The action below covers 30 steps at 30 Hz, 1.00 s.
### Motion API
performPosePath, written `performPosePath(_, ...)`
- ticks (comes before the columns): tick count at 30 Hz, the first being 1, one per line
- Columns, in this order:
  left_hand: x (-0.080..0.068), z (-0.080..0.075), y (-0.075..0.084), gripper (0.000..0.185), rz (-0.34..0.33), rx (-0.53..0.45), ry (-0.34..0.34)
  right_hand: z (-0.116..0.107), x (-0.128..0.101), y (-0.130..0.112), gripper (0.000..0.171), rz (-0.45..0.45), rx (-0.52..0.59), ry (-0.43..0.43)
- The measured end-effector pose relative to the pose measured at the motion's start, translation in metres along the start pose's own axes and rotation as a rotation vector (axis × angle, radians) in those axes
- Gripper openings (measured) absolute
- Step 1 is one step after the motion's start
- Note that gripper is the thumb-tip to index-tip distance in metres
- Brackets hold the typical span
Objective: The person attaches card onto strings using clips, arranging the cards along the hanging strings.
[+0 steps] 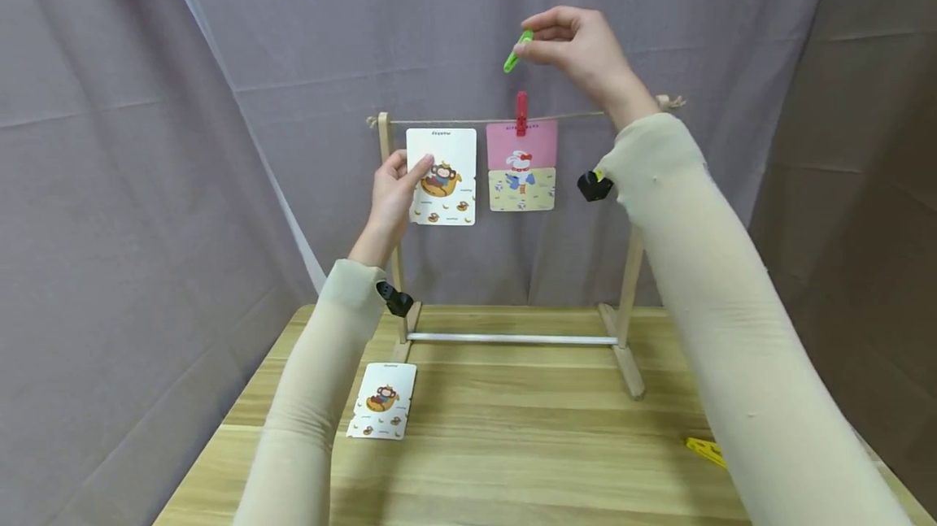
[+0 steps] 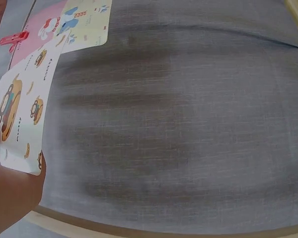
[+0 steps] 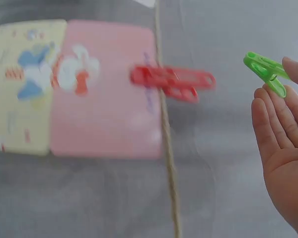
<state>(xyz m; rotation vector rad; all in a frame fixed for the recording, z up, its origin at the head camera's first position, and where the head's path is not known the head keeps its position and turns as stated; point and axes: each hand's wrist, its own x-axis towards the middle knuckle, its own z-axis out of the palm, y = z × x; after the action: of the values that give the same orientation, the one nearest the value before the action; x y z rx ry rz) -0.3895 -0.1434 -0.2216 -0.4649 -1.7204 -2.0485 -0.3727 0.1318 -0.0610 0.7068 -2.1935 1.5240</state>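
My left hand pinches a white monkey card by its left edge, thumb on the printed front. The card's top edge is just below the rope of a wooden stand. Above the rope, my right hand pinches a green clothespin between thumb and fingers; in the right wrist view the green clothespin points toward the rope. A pink and yellow card hangs to the right of the monkey card, held on the rope by a red clothespin.
A second monkey card lies on the wooden table at the left. At the right a yellow clothespin lies partly behind my right sleeve. The stand's posts and its metal bar rise from the table, with grey curtain behind.
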Motion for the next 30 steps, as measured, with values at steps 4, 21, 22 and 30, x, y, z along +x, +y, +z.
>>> performPosePath(4,-0.002,0.002,-0.005,0.015,-0.009,0.014,-0.011,0.017,0.001,0.003,0.048,-0.001,-0.006,-0.041)
performPosePath(21,-0.005,-0.009,0.004,0.015,0.008,0.024,0.024,0.059,0.011,-0.008,0.047,-0.033,-0.103,-0.094)
performPosePath(22,-0.005,-0.01,0.005,0.015,0.007,0.023,0.027,0.061,0.011,-0.009,0.046,-0.032,-0.11,-0.095)
performPosePath(30,-0.005,-0.012,0.006,0.014,-0.007,-0.003,0.023,0.071,0.015,-0.009,0.041,-0.035,-0.178,-0.146)
